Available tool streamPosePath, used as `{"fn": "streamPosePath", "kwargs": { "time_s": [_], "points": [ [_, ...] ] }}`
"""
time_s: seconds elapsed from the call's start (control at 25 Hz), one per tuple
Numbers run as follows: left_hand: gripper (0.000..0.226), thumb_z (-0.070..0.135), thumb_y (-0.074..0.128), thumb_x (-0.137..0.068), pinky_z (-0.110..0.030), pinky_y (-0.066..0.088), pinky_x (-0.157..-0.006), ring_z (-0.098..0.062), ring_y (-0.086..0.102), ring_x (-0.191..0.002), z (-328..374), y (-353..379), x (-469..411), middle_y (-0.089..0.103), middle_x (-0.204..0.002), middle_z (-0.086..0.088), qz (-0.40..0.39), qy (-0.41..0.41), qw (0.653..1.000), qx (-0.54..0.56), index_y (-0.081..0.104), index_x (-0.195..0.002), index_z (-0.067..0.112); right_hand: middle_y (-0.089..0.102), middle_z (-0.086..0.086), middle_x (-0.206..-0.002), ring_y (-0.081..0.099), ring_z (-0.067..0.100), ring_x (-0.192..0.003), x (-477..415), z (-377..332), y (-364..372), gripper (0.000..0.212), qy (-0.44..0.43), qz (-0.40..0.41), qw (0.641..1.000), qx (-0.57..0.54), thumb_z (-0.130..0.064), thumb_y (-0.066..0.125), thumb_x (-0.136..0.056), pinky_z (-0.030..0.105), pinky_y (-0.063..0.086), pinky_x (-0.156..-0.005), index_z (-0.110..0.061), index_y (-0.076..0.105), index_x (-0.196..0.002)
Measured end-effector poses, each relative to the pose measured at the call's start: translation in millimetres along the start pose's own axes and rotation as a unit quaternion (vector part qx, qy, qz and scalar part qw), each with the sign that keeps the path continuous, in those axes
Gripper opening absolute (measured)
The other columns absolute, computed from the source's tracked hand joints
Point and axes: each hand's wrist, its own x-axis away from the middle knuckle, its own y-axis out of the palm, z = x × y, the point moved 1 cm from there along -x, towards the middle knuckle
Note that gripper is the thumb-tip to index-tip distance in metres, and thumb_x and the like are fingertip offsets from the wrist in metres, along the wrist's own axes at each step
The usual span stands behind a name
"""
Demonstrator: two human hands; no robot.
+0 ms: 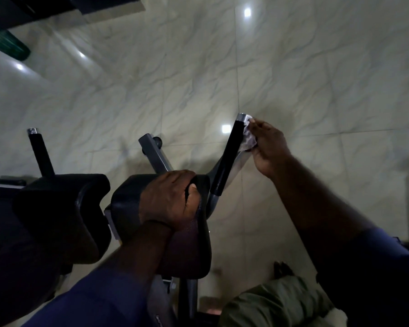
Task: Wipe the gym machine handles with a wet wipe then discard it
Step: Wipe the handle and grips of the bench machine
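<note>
Wet wipe point(249, 138): white, crumpled, pressed against upper side of right handle point(227, 156), just below its silver end cap. Your right hand point(267, 147) pinches wipe, fingers curled round it, holding it on handle's black grip. Your left hand point(172, 199), below and left of right handle, grips front edge of black arm pad point(128, 204), fingers curled over it. Grey frame tube point(155, 154) just left of right handle. Second arm pad point(62, 208) further left. Left handle point(39, 152) well apart from right handle, far left, upright. Pale marble floor point(198, 67) behind right handle.
</note>
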Motion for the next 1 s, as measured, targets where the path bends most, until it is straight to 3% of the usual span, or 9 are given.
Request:
{"fn": "streamPosePath", "kwargs": {
  "time_s": [0.12, 0.24, 0.4, 0.48, 0.6, 0.72, 0.8, 0.88, 1.0],
  "points": [
    [0.042, 0.037, 0.041, -0.092, -0.036, 0.054, -0.082, -0.024, 0.067, -0.104, 0.1, -0.1, 0.2, 0.075, -0.115, 0.002, 0.010, 0.006, 1.000, -0.002, 0.072, -0.116, 0.022, 0.062, 0.005, -0.083, 0.053, 0.008, -0.064, 10.3, 10.8, 0.0, 0.022, 0.024, -0.042, 0.996, -0.073, 0.008, 0.048, -0.100, 0.016, 0.042, -0.057, -0.004, 0.065, -0.107],
    [0.043, 0.036, 0.042, -0.092, -0.037, 0.056, -0.083, -0.025, 0.068, -0.105, -0.4, 0.9, -0.8, 0.075, -0.115, 0.001, 0.019, 0.011, 1.000, 0.004, 0.074, -0.116, 0.019, 0.058, 0.011, -0.090, 0.053, 0.013, -0.073, 18.4, 28.3, -5.6, 0.033, 0.025, -0.022, 0.999, -0.037, 0.018, 0.048, -0.093, 0.019, 0.046, -0.066, -0.004, 0.069, -0.106],
    [0.045, 0.035, 0.044, -0.092, -0.036, 0.054, -0.090, -0.025, 0.070, -0.109, -1.3, 4.5, -0.9, 0.076, -0.118, -0.001, 0.031, 0.012, 0.999, 0.004, 0.076, -0.117, 0.016, 0.074, 0.014, -0.100, 0.068, 0.021, -0.084, 88.6, 92.0, -20.3, 0.029, 0.090, -0.058, 0.992, 0.070, 0.011, 0.053, -0.096, 0.022, 0.056, -0.070, 0.004, 0.068, -0.120],
    [0.045, 0.035, 0.044, -0.092, -0.037, 0.054, -0.092, -0.025, 0.069, -0.110, -1.8, 4.6, 0.0, 0.076, -0.120, -0.001, 0.035, 0.011, 0.999, 0.005, 0.076, -0.118, 0.016, 0.076, 0.009, -0.096, 0.069, 0.021, -0.085, 106.6, 97.3, -20.2, 0.025, 0.136, -0.098, 0.984, 0.053, 0.009, 0.051, -0.098, 0.022, 0.057, -0.069, -0.001, 0.071, -0.109],
    [0.044, 0.035, 0.044, -0.093, -0.039, 0.056, -0.090, -0.026, 0.069, -0.111, -2.3, 4.6, -1.3, 0.076, -0.119, -0.001, 0.028, 0.008, 0.999, 0.014, 0.075, -0.119, 0.017, 0.060, 0.000, -0.077, 0.055, 0.009, -0.066, 46.2, 52.2, -11.5, 0.022, 0.128, -0.027, 0.991, -0.030, 0.000, 0.051, -0.101, 0.016, 0.048, -0.054, -0.014, 0.064, -0.090],
    [0.043, 0.035, 0.042, -0.094, -0.041, 0.056, -0.088, -0.028, 0.068, -0.108, -2.2, 4.9, -0.3, 0.075, -0.117, -0.003, 0.025, 0.011, 1.000, 0.006, 0.073, -0.119, 0.017, 0.059, -0.001, -0.075, 0.046, 0.007, -0.060, 4.8, 23.3, 6.1, 0.026, 0.079, -0.002, 0.994, -0.081, 0.002, 0.043, -0.100, 0.019, 0.034, -0.056, -0.014, 0.064, -0.095],
    [0.044, 0.035, 0.042, -0.095, -0.041, 0.055, -0.090, -0.027, 0.069, -0.109, -2.9, 5.6, 0.3, 0.075, -0.119, -0.003, 0.030, 0.015, 0.999, 0.003, 0.073, -0.120, 0.016, 0.067, 0.003, -0.087, 0.054, 0.010, -0.069, 27.2, 52.9, 2.6, 0.028, 0.085, -0.022, 0.996, 0.006, 0.001, 0.045, -0.097, 0.021, 0.038, -0.062, -0.011, 0.071, -0.102],
    [0.045, 0.034, 0.042, -0.096, -0.040, 0.055, -0.094, -0.026, 0.069, -0.112, -3.8, 7.8, 0.1, 0.075, -0.122, -0.004, 0.033, 0.013, 0.999, 0.005, 0.074, -0.122, 0.015, 0.075, 0.004, -0.109, 0.070, 0.014, -0.091, 74.4, 87.1, -7.2, 0.033, 0.136, -0.070, 0.987, 0.047, 0.002, 0.049, -0.097, 0.022, 0.053, -0.077, -0.011, 0.075, -0.113],
    [0.044, 0.033, 0.044, -0.095, -0.039, 0.056, -0.092, -0.026, 0.069, -0.111, -1.8, 6.9, 0.7, 0.076, -0.120, -0.003, 0.037, 0.006, 0.999, 0.003, 0.074, -0.120, 0.015, 0.071, 0.018, -0.125, 0.070, 0.029, -0.112, 81.9, 97.3, -20.0, 0.036, 0.186, -0.095, 0.976, 0.065, 0.009, 0.047, -0.099, 0.032, 0.056, -0.096, 0.001, 0.063, -0.130]
  ]
}}
